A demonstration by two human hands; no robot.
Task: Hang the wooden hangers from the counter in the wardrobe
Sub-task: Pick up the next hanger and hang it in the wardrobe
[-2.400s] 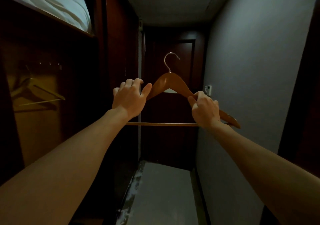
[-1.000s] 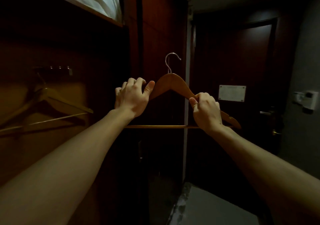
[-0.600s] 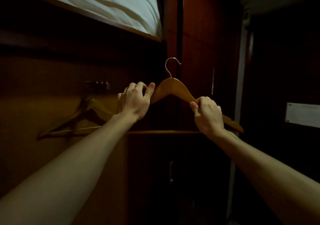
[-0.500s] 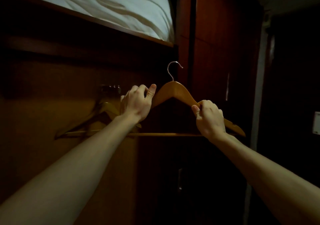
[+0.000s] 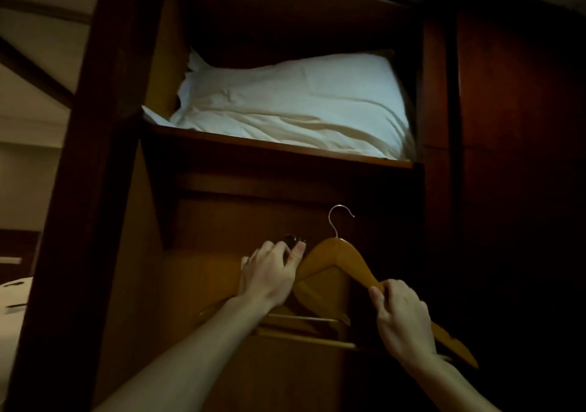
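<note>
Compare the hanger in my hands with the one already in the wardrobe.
The hanger in hand is gripped by the left hand and right hand, its hook free in the air; the hung hanger sits further in, unheld. The hanger in hand shows almost whole; the hung hanger is mostly hidden behind it. Both are wooden.
</note>
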